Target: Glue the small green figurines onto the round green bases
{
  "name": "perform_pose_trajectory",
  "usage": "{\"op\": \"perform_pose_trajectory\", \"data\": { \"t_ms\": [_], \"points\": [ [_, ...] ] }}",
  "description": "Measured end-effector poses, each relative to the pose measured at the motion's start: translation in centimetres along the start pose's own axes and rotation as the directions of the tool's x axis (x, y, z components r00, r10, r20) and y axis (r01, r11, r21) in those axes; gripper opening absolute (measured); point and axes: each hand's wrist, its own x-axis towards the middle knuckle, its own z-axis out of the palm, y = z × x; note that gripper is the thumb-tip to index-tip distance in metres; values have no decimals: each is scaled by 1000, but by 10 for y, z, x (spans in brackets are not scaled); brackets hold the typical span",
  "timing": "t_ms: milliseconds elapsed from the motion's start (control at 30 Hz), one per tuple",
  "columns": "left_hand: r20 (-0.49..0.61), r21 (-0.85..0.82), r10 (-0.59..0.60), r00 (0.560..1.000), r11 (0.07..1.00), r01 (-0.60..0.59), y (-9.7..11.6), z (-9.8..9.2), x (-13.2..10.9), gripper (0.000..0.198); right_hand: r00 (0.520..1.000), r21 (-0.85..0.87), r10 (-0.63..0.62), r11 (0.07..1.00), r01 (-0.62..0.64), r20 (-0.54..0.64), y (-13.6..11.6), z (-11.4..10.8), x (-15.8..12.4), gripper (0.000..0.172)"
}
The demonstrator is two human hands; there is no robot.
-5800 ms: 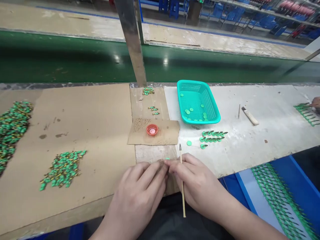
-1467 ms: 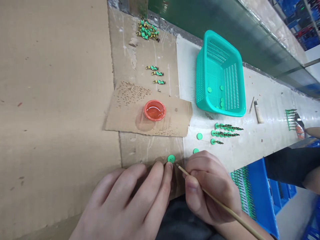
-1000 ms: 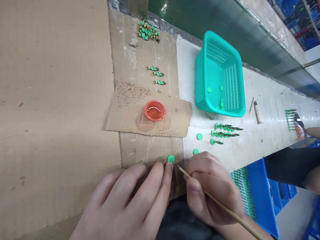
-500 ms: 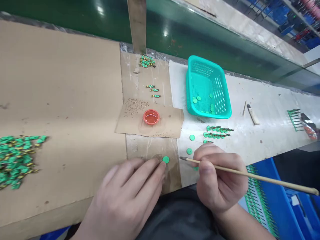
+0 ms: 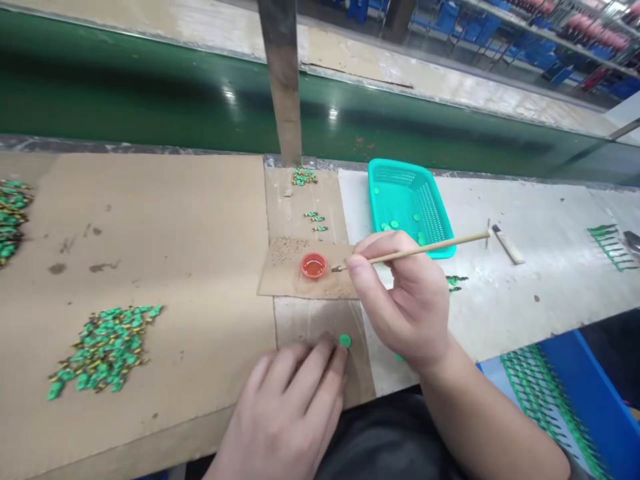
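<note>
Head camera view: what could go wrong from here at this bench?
The tip of the wooden stick in the right hand is close to the small orange dish of reddish liquid, so a slip might knock the dish and spill onto the cardboard sheet. The loose green disc lies right at the left hand, and could be nudged out of place.

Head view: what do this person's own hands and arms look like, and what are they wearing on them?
Both the left hand and the right hand are bare, with no gloves, and no ring shows. The right forearm is bare too, with no watch or band at the wrist. A dark garment shows below them at the lap.
</note>
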Motion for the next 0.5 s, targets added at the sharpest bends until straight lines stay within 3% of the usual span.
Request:
{"op": "perform_pose_trajectory", "data": {
  "t_ms": [267, 500],
  "points": [
    [-67, -52, 4, 998, 999, -7, -8, 11, -2, 23, 991, -129, 25, 992, -8, 130, 8, 14, 6, 16],
    [-82, -78, -16, 997, 997, 9, -6, 16, -8, 17, 985, -138, 52, 990, -30, 162, 10, 18, 4, 15]
  ]
}}
